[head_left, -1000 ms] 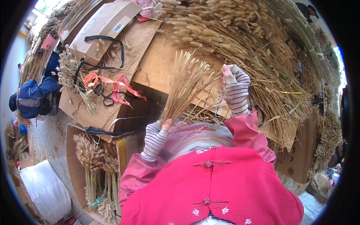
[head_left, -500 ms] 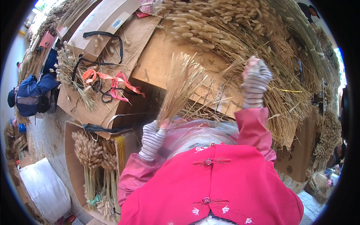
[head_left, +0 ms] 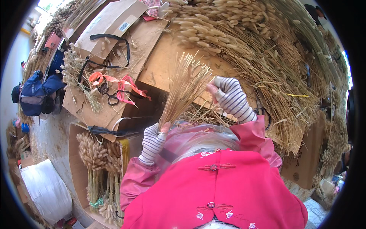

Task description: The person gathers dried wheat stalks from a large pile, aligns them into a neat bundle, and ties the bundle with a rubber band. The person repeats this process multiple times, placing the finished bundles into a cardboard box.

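A fanned bundle of dried grass stems (head_left: 182, 86) stands upright in my left hand (head_left: 152, 143), whose fingers are wrapped round its lower part. The bare stem ends point up and away from me; no seed heads show on it. Close to the right side of the stem tips is my right hand (head_left: 231, 97), fingers curled together in a pinch. Whatever it may hold is too small to make out. Both hands wear striped fingerless coverings. Beside my right wrist lie dark-handled scissors (head_left: 263, 111), partly hidden by the sleeve.
A heap of dried bunny-tail grass (head_left: 244, 42) covers the board (head_left: 158, 65) ahead and to the right. At left, pink ties (head_left: 127, 89) and a black strap (head_left: 108, 37) lie on cardboard (head_left: 110, 118). An open carton (head_left: 78, 171) holds tied grass bunches (head_left: 93, 156).
My right hand has come left and down from the grass heap to beside the stem tips, uncovering the scissors. My left hand keeps its hold on the bundle, nearly in place.
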The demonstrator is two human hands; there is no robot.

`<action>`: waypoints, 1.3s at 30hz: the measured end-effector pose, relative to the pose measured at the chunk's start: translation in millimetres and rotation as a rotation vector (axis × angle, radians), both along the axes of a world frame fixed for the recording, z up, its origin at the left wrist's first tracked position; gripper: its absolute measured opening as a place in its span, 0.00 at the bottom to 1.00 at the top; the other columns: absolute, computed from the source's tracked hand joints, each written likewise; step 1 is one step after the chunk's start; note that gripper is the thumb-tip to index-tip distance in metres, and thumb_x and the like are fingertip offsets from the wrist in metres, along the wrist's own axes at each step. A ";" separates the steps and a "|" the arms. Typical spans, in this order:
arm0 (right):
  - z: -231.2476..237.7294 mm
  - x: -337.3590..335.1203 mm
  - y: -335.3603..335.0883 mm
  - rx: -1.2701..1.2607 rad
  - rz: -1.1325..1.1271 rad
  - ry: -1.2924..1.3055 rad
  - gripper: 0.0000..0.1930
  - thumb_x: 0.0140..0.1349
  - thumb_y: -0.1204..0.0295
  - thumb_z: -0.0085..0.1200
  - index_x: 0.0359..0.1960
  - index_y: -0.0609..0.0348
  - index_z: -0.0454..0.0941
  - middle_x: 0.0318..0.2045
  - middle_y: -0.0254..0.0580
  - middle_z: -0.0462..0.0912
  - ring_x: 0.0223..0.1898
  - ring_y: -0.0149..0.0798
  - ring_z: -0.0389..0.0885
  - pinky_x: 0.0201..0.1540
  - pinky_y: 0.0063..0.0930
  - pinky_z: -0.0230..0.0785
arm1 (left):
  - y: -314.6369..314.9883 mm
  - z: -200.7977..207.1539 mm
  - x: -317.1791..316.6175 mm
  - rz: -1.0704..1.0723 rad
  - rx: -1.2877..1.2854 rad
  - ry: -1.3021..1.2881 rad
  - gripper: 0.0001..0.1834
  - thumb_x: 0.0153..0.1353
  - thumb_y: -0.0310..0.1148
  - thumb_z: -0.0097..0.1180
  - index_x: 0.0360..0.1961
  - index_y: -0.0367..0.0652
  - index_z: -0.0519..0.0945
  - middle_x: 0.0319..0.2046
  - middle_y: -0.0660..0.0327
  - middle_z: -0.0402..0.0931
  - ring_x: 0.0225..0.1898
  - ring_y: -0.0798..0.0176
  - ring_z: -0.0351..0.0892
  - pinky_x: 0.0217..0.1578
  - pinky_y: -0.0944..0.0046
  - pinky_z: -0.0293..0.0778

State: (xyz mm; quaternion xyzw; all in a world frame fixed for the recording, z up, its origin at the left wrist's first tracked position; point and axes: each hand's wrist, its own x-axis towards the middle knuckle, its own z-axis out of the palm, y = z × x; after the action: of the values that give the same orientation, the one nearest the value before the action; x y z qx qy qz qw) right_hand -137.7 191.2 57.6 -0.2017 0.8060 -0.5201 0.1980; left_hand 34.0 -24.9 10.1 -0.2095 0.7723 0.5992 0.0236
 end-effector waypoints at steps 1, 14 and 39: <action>1.8 4.0 -10.4 -0.157 -0.080 -0.002 0.10 0.57 0.68 0.55 0.31 0.65 0.76 0.15 0.36 0.72 0.16 0.28 0.65 0.21 0.25 0.62 | 2.6 -0.3 -0.5 -0.015 0.014 0.035 0.19 0.60 0.43 0.53 0.20 0.37 0.75 0.13 0.73 0.64 0.19 0.78 0.56 0.19 0.71 0.55; -16.1 3.4 -22.1 -0.355 -0.271 -0.039 0.13 0.59 0.69 0.52 0.17 0.58 0.75 0.08 0.27 0.68 0.10 0.19 0.60 0.14 0.17 0.50 | 12.5 -4.0 2.2 -0.107 -0.063 0.059 0.17 0.61 0.39 0.52 0.22 0.35 0.76 0.13 0.71 0.61 0.19 0.76 0.54 0.19 0.68 0.56; -16.4 -12.1 -11.7 -0.203 -0.341 0.226 0.10 0.57 0.72 0.55 0.21 0.63 0.74 0.12 0.30 0.68 0.17 0.22 0.61 0.19 0.22 0.56 | 6.4 -2.9 8.0 -0.134 -0.151 0.030 0.17 0.61 0.39 0.52 0.31 0.32 0.79 0.15 0.66 0.69 0.21 0.76 0.60 0.23 0.68 0.63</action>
State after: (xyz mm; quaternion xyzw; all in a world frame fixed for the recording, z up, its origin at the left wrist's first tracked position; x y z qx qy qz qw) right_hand -149.8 179.5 41.2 -0.1381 0.7891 -0.5985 -0.0056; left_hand 42.0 -18.4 7.3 -0.1498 0.8278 0.5395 0.0362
